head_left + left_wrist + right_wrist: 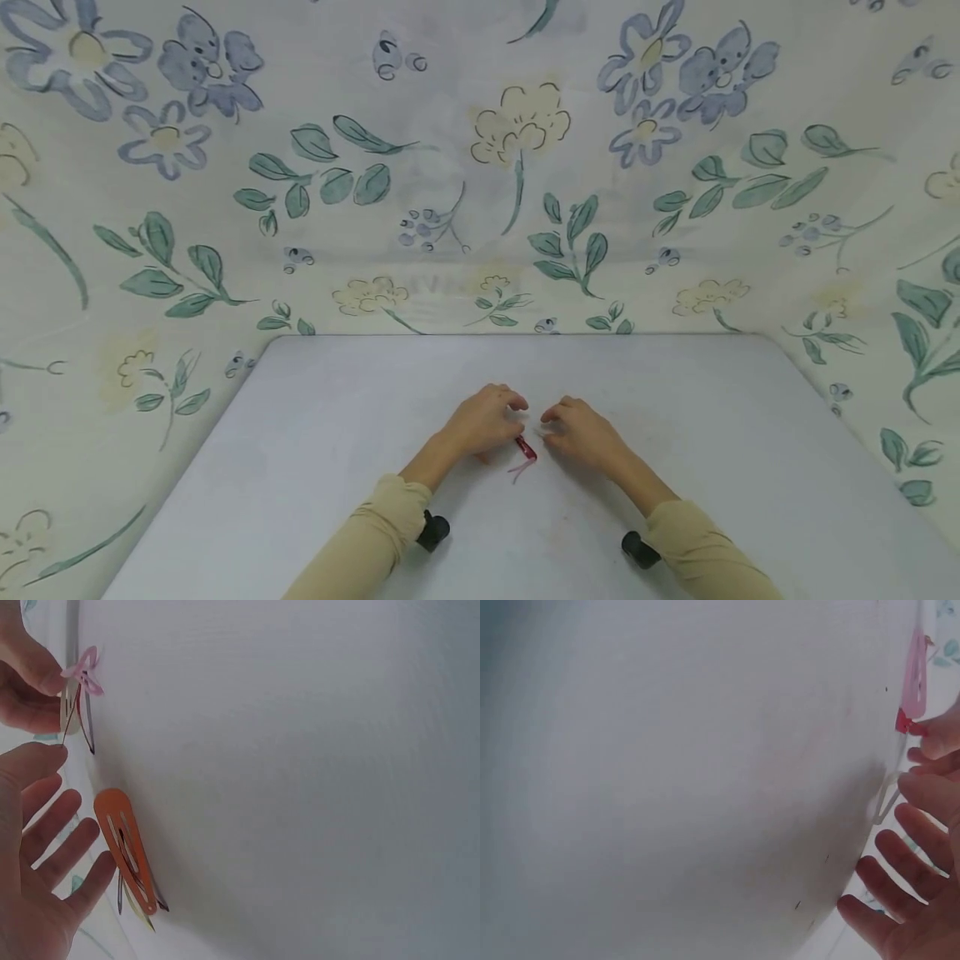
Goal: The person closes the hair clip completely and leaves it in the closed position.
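Observation:
In the head view, my left hand (486,423) pinches a slim red hair clip (527,449) between thumb and index finger. Pink prongs of a second clip (521,472) show at its near end. Facing it, my right hand (583,435) pinches a white snap hair clip (879,813) by one end, close to the red one. The other fingers of both hands are spread loosely. An orange snap clip (113,801) appears beside the left little finger in the left wrist view, with thin prongs showing around it. Fingers partly cover the red and white clips.
Both hands are over a white tabletop (330,433). Flower-patterned cloth (442,92) rises behind and at both sides of it. Small black devices are strapped at the left wrist (432,531) and the right wrist (640,550).

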### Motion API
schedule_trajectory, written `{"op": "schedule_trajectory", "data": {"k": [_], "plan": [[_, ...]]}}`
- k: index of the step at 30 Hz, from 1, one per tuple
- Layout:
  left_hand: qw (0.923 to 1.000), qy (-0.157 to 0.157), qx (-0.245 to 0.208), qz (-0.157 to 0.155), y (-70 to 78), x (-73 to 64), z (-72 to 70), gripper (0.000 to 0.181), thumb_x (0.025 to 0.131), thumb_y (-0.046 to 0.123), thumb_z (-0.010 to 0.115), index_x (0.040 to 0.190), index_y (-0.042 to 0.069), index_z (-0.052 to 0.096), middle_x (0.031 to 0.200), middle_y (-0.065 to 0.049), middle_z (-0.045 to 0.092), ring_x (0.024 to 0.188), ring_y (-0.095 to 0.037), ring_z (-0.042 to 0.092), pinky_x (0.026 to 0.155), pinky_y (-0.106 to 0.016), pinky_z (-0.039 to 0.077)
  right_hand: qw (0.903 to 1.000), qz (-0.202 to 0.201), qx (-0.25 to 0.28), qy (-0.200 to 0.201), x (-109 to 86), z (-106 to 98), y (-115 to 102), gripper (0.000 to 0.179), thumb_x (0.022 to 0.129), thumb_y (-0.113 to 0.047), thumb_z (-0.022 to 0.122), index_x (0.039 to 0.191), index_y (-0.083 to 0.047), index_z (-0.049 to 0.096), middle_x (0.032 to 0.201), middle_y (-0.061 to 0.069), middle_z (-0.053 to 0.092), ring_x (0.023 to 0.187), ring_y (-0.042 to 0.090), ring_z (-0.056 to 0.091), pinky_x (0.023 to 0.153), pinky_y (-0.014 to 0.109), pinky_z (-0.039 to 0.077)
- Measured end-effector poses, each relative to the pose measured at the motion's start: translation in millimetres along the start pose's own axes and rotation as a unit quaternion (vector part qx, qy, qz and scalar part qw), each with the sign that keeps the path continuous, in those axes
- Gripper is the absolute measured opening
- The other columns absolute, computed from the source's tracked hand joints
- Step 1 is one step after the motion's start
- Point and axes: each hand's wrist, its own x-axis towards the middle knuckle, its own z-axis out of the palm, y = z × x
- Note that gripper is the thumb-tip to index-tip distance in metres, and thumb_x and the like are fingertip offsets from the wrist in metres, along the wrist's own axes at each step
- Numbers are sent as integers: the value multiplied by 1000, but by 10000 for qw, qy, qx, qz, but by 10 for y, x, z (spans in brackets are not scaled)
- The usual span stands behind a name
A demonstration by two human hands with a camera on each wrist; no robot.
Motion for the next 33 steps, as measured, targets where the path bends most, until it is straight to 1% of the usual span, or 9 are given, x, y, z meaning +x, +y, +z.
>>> {"op": "schedule_trajectory", "data": {"k": [7,9,11,16,20,25,30,33], "plan": [[9995,-109,163,266,58,31,55,28,86,23,70,112,14,72,109,0,69,111,-21,59,94,-40,49,9998,-184,-20,89,-104,-19,36,21,85,-16,77,103,-8,72,103,4,63,104,23,59,92,43,51],[9992,-132,236,287,69,38,82,27,87,23,69,112,15,73,110,1,69,111,-20,59,94,-41,49,9996,-248,-47,112,-126,-22,39,20,85,-15,77,102,-8,72,103,4,63,103,23,59,90,43,51],[9988,-135,338,317,78,45,110,26,86,23,69,111,16,74,109,2,69,109,-19,58,93,-41,48,9994,-308,-77,136,-139,-23,39,18,84,-15,77,101,-8,72,102,4,63,102,23,59,89,43,52],[9975,-96,581,384,115,47,149,20,87,24,69,105,18,76,102,5,68,101,-17,57,87,-39,49,9993,-298,-158,177,-165,-11,38,16,85,-15,77,99,-9,73,102,3,62,102,23,58,87,43,52],[9968,-91,713,349,141,42,159,15,89,25,69,100,18,76,98,5,67,98,-16,57,85,-38,49,9993,-249,-225,147,-175,2,43,13,85,-15,76,97,-10,73,102,2,62,103,22,57,86,43,53],[9959,-36,851,300,160,36,160,10,88,24,70,94,19,76,95,5,66,96,-16,56,84,-37,49,9992,-246,-277,131,-165,3,42,12,85,-14,76,95,-10,73,101,2,61,103,22,57,84,44,53],[9952,33,928,312,164,41,179,6,88,26,72,87,21,75,92,6,64,91,-15,54,79,-33,48,9993,-221,-296,106,-162,5,45,12,85,-15,76,96,-11,73,101,1,61,103,22,57,84,44,53],[9954,60,903,301,163,46,192,7,88,26,72,86,20,75,90,7,63,89,-14,53,77,-31,47,9993,-204,-308,94,-158,3,45,12,85,-17,76,96,-12,73,101,0,61,103,21,57,83,44,53]]}}
